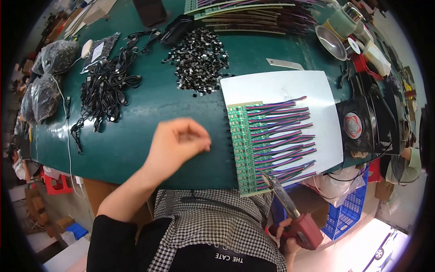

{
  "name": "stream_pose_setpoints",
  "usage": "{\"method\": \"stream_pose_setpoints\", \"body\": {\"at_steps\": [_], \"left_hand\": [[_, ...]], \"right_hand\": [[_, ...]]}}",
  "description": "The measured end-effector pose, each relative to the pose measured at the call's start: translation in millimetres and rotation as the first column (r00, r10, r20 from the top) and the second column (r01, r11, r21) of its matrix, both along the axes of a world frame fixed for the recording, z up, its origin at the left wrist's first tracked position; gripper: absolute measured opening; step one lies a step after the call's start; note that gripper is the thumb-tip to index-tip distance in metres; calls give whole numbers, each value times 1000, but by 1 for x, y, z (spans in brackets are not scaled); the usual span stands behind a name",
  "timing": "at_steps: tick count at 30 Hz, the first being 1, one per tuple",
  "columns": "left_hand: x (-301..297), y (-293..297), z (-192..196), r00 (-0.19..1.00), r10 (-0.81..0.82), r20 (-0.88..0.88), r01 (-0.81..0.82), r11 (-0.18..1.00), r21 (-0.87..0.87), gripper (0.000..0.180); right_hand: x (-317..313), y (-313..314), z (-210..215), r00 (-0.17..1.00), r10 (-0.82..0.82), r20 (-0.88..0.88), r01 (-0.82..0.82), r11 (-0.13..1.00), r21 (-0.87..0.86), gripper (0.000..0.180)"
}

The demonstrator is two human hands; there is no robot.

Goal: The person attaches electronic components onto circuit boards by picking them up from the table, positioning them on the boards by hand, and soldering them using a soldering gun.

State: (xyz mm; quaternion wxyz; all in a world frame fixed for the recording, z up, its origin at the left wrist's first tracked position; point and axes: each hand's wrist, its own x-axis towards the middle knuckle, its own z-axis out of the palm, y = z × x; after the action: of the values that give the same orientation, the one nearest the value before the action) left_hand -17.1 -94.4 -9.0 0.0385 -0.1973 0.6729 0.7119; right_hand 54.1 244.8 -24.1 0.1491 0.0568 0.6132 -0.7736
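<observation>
My left hand (pixel 176 141) is over the green table, left of the circuit boards, with thumb and fingers curled into a pinch. Whatever is between the fingertips, if anything, is too small to make out. In my right hand (pixel 286 235), at the lower right, is a red-handled soldering gun (pixel 306 230). Its metal barrel points up and left, and the tip is near the lower wires of a panel of green circuit boards (pixel 243 149). Rows of coloured wires (pixel 290 131) run right from the panel across a white sheet (pixel 276 86). Small black parts line the panel's left edge.
A heap of small black-and-silver connectors (pixel 199 61) lies beyond my left hand. Black cables (pixel 106 90) and plastic bags (pixel 59 56) are at the left. More wired boards (pixel 253 18) lie at the back. A blade (pixel 284 64), metal dish (pixel 331 42) and black fan (pixel 355 124) are toward the right.
</observation>
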Motion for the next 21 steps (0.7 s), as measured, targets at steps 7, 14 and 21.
{"method": "stream_pose_setpoints", "body": {"at_steps": [7, 14, 21], "left_hand": [[40, 54, 6, 975, -154, 161, 106, 956, 273, 7], [38, 68, -1, 985, -120, 128, 90, 973, 213, 18], [39, 74, -3, 989, -95, 117, 70, 977, 201, 20]], "right_hand": [[2, 1, -3, 999, -30, 29, 31, 998, -61, 72], [2, 10, -5, 995, 103, 12, -104, 993, 63, 69], [9, 29, -24, 948, 263, -177, -213, 942, 259, 69]]}}
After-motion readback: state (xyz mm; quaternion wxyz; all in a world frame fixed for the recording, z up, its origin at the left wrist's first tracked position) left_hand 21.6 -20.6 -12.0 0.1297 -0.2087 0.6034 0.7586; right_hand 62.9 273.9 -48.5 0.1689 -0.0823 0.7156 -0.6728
